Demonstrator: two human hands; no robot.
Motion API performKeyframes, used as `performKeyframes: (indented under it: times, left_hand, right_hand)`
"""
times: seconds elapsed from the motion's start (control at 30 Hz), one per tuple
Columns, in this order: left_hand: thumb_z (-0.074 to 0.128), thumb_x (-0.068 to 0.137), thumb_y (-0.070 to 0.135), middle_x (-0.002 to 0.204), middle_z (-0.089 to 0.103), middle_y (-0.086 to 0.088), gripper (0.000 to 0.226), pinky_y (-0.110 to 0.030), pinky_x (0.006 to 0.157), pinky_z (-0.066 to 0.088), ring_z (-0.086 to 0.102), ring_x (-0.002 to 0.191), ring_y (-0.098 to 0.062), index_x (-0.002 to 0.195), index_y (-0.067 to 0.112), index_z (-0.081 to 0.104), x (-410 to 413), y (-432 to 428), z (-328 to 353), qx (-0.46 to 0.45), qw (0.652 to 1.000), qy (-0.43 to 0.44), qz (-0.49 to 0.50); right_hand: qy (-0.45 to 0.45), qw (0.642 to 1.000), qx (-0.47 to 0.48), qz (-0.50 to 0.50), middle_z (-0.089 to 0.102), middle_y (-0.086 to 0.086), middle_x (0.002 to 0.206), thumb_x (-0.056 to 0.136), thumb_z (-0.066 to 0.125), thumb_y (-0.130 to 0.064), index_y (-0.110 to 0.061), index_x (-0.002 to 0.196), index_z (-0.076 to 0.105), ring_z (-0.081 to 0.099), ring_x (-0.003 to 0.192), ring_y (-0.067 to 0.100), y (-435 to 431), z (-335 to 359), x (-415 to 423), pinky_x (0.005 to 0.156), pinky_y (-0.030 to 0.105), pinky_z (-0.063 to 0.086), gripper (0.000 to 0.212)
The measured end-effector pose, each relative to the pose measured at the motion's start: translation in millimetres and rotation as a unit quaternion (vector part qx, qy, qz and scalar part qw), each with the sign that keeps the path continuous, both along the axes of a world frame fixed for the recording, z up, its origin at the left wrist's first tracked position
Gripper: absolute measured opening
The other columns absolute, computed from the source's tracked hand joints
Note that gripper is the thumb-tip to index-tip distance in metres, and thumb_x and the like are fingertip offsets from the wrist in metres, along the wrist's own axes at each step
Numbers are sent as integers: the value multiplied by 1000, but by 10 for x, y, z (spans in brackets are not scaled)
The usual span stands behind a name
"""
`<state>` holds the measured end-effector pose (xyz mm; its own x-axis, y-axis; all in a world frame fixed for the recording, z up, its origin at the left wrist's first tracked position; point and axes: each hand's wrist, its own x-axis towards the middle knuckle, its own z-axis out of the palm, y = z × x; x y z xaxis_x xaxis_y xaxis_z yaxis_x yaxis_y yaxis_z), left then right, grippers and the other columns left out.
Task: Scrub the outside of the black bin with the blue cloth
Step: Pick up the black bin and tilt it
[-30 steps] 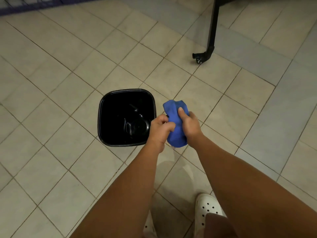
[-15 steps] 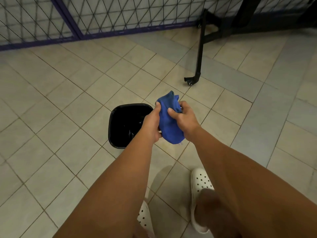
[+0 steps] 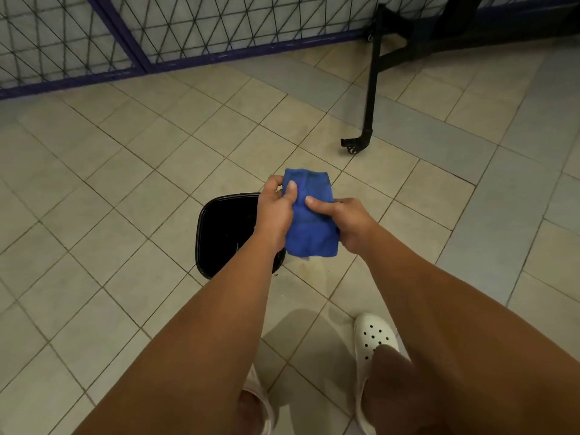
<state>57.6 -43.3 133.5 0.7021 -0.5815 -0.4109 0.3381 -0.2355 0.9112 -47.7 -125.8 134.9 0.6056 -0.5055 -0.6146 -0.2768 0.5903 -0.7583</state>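
I am looking down through the head camera, and I am seeing both hands holding the blue cloth (image 3: 310, 235) in front of the body, above the tiled floor (image 3: 125, 171). The left hand (image 3: 276, 211) is gripping the cloth's left edge, its thumb lying flat on the near face and its fingers curling round behind the far top corner. The right hand (image 3: 348, 224) is pinching the cloth's right side, its thumb pressing across the front toward the middle and the other fingers wrapping behind, where I cannot see them. The cloth is hanging between the two as a folded, roughly rectangular pad, its lower edge dangling free below both hands (a few pale threads are showing at that edge). The black bin (image 3: 199, 233) is standing upright on the floor with its mouth opening toward the camera, below and to the left of the cloth. The left hand and forearm are covering its right rim, and the cloth is being held up off the bin, not against its outside. The inside of the bin is reading as dark and glossy, and I cannot tell whether anything is lying in it. Two white perforated clogs are standing on the near tiles, the right clog (image 3: 373, 337) showing plainly and the left clog (image 3: 266, 416) mostly hiding under the left forearm. Farther off to the right a black frame leg (image 3: 368, 114) is ending in a small caster, and a wire-mesh fence (image 3: 188, 29) with a purple frame is running along the far edge.
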Motion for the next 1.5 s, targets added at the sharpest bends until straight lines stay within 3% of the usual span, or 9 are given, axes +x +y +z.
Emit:
performKeyframes:
  times: [0.1, 0.27, 0.37, 0.5, 0.67, 0.83, 1.0, 1.23, 1.5]
  left_hand:
    - [61, 98, 20, 103, 72, -21, 6, -49, 83, 59, 71, 91, -35, 94, 17, 58, 89, -8, -156, 7, 1000, -19, -10]
    - [61, 98, 25, 84, 70, -8, 15, -31, 72, 57, 68, 78, -18, 93, 11, 62, 143, -34, -421, 42, 999, -32, -3]
    - [56, 100, 29, 83, 67, -4, 22, -36, 73, 51, 62, 78, -17, 87, 12, 62, 144, -41, -654, 97, 992, -84, -11]
    - [54, 99, 33, 125, 57, -14, 38, -38, 94, 46, 57, 115, -30, 126, 7, 55, 116, -57, -931, 270, 944, -186, -41]
    - [39, 102, 48, 149, 41, -22, 65, -44, 101, 40, 44, 133, -39, 148, 3, 28, 12, -147, -1114, 378, 910, -127, -113]
    - [33, 103, 52, 142, 49, -22, 62, -46, 98, 43, 48, 129, -41, 150, 11, 29, 46, -189, -1214, 408, 900, -122, -95]
    - [34, 101, 55, 148, 45, -19, 67, -46, 105, 40, 44, 134, -39, 153, 14, 30, 88, -168, -1315, 404, 905, -95, -88]
    - [31, 104, 49, 149, 44, -21, 64, -46, 107, 37, 39, 138, -38, 151, 7, 32, 235, -81, -1261, 417, 894, -134, -94]
    - [36, 103, 48, 143, 50, -19, 62, -48, 109, 39, 46, 132, -38, 149, 7, 39, 552, 312, -1076, 378, 916, -129, -37]
  right_hand:
    - [-37, 998, 48, -33, 72, 14, 97, 72, 78, -20, -3, 102, 67, 70, 87, 29, 45, -98, 113, 79, 41, 56, 36]
    - [-67, 993, 39, -89, 70, 16, 100, 79, 69, -11, -6, 106, 64, 68, 92, 31, 50, -324, 259, 84, 46, 54, 27]
    - [-44, 994, 17, -94, 70, 14, 100, 82, 65, -11, -10, 108, 61, 68, 92, 30, -2, -475, 262, 86, 47, 53, 26]
    - [-27, 995, -11, -96, 64, 11, 109, 90, 53, -8, -17, 120, 47, 63, 100, 27, -49, -674, 230, 87, 45, 51, 32]
    - [20, 996, -21, -88, 60, 5, 112, 95, 50, -21, -19, 124, 46, 58, 104, 20, -190, -893, 89, 90, 42, 47, 29]
    - [34, 996, 20, -79, 60, 1, 112, 97, 42, -37, -20, 129, 45, 57, 104, 18, -201, -1060, 2, 93, 40, 46, 36]
    - [48, 997, 20, -51, 58, 0, 108, 99, 38, -33, -21, 132, 42, 56, 99, 14, -134, -1158, 7, 85, 37, 43, 35]
    - [96, 994, -5, -49, 55, 7, 120, 99, 37, -35, -20, 136, 36, 52, 112, 25, -120, -1251, -7, 97, 44, 42, 40]
    - [155, 984, -47, -69, 57, 7, 106, 99, 35, -30, -15, 124, 44, 55, 99, 23, 2, -1217, 26, 78, 34, 40, 30]
